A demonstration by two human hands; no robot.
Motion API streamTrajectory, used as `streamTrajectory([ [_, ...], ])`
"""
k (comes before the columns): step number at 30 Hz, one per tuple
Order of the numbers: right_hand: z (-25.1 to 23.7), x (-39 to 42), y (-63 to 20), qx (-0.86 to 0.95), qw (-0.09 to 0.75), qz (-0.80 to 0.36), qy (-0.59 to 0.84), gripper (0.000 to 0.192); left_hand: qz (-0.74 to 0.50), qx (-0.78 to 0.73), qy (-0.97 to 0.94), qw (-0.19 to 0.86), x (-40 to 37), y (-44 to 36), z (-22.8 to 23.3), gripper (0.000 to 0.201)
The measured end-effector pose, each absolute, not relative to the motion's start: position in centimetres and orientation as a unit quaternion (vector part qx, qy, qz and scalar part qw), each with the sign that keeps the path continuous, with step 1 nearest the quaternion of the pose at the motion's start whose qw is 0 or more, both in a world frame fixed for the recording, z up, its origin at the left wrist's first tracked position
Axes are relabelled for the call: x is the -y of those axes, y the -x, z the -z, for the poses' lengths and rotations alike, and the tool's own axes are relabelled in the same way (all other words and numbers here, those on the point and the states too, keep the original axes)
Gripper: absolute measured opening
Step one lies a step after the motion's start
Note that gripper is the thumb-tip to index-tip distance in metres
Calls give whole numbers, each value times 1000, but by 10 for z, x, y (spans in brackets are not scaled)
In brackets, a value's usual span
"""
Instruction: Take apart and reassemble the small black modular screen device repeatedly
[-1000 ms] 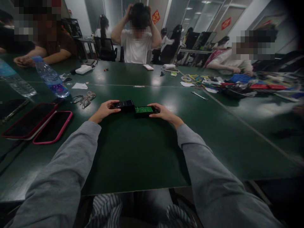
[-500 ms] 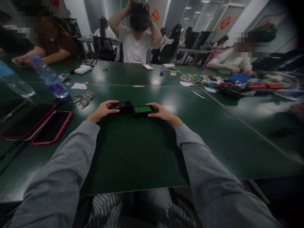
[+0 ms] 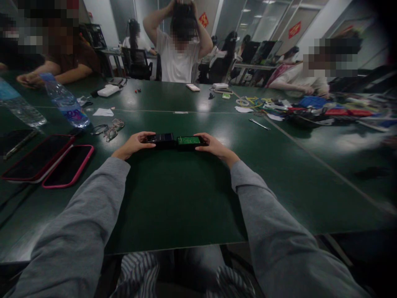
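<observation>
Left hand (image 3: 133, 145) fingers pinching black casing (image 3: 161, 140), right hand (image 3: 214, 147) fingers pinching green board half (image 3: 189, 141); keep both flat on counter (image 3: 173, 198), edges aligned, press evenly.

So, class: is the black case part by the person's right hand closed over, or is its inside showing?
Its inside shows: the black case part at the right hand lies open-side up on the table, with a green circuit board exposed.
</observation>
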State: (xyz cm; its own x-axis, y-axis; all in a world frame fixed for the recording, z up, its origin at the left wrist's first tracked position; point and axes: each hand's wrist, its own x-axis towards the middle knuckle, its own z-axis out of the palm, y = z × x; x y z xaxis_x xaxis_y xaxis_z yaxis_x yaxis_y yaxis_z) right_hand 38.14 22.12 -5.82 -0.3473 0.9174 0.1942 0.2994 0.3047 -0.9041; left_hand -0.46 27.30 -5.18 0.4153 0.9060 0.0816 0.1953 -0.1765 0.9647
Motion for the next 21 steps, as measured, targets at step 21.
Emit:
streamTrajectory([
  [21, 65, -224, -374, 709, 410, -332, 469, 61, -413, -430, -665, 450, -273, -2, 56, 73],
])
